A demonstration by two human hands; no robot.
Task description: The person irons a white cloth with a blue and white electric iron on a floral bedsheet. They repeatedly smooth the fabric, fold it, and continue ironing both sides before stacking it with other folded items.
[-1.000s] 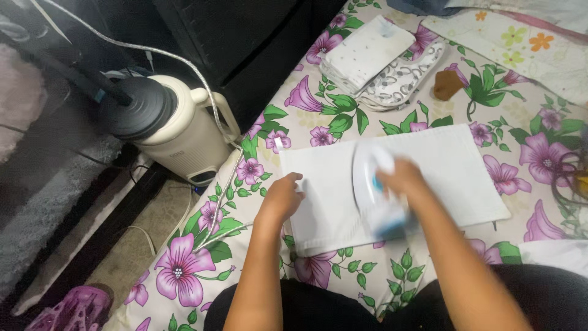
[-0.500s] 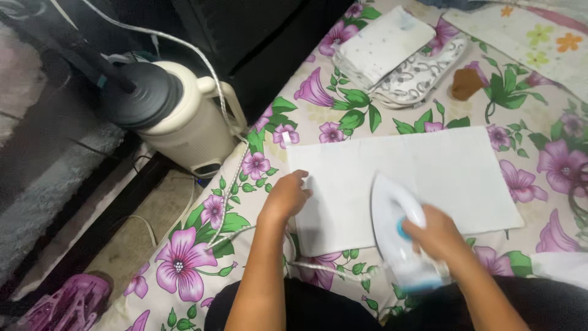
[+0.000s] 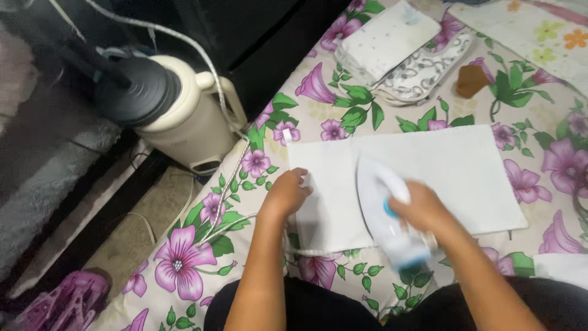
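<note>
A white folded cloth (image 3: 459, 165) lies flat on the flowered sheet (image 3: 318, 86). My right hand (image 3: 422, 211) grips the handle of a white and blue iron (image 3: 383, 208), which rests on the cloth's near middle, tip pointing away from me. My left hand (image 3: 286, 195) presses on the cloth's left edge, fingers curled. The iron's braided cord (image 3: 229, 184) runs off the left side of the sheet.
A stack of folded white and patterned cloths (image 3: 398, 52) sits at the back. A brown object (image 3: 470, 79) lies beside it. A cream appliance with a black top (image 3: 165, 110) stands on the floor at left. A purple plastic thing (image 3: 67, 300) is at bottom left.
The iron was pulled back toward me off the cloth's near edge, then pushed forward and left onto the cloth again. My left hand stayed at the cloth's left edge.
</note>
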